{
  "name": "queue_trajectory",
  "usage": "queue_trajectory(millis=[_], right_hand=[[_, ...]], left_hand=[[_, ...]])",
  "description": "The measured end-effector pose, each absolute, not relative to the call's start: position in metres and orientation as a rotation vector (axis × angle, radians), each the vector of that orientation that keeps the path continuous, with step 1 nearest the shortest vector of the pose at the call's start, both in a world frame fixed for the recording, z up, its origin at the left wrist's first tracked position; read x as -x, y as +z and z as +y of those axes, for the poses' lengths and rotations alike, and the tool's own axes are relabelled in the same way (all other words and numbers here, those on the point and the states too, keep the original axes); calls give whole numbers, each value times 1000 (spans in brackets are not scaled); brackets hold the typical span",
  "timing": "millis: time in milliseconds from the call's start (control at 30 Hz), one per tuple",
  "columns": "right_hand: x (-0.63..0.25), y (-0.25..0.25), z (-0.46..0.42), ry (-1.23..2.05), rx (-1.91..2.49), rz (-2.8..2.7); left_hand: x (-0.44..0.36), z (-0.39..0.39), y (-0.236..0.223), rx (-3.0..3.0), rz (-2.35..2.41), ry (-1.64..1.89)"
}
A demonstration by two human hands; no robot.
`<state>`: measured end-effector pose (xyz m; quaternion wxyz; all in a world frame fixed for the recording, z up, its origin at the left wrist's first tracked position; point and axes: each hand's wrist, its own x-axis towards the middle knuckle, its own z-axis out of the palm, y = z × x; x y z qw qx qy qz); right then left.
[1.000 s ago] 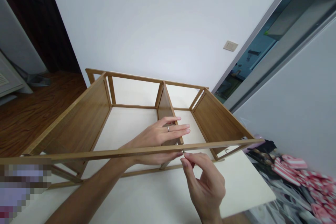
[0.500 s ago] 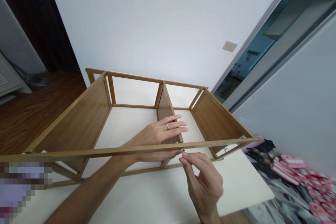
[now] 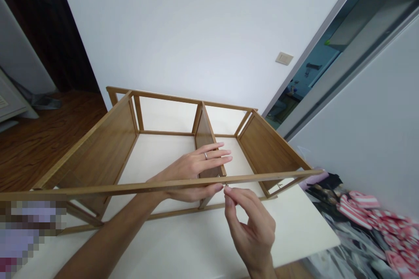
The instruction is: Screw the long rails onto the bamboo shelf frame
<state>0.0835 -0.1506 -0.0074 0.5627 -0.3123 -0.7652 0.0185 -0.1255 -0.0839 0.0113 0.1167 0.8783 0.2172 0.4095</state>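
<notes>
Right hand (image 3: 253, 231) shifted slightly, pinching 1 fastener (image 3: 225, 185), left hand (image 3: 193, 165) against 1 divider (image 3: 207, 133)

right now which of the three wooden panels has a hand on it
The middle panel, with the left hand across its near end. No hand is on the left panel or the right panel.

left hand (image 3: 198, 163) spread, fingers extended; right hand (image 3: 252, 222) pinching, thumb against forefinger.
</notes>
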Motion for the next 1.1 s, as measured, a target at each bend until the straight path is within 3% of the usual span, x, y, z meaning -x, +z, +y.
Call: queue_trajectory(millis=[467, 867, 1100], right_hand=[[-83, -4, -151, 10, 790, -1794], [-83, -5, -151, 37, 781, -1785], [-83, -6, -152, 45, 788, -1798]], left_hand=[[125, -85, 15, -2464, 750, 1441], [122, -80, 11, -2646, 573, 1355], [126, -81, 11, -2432, 535, 1330]])
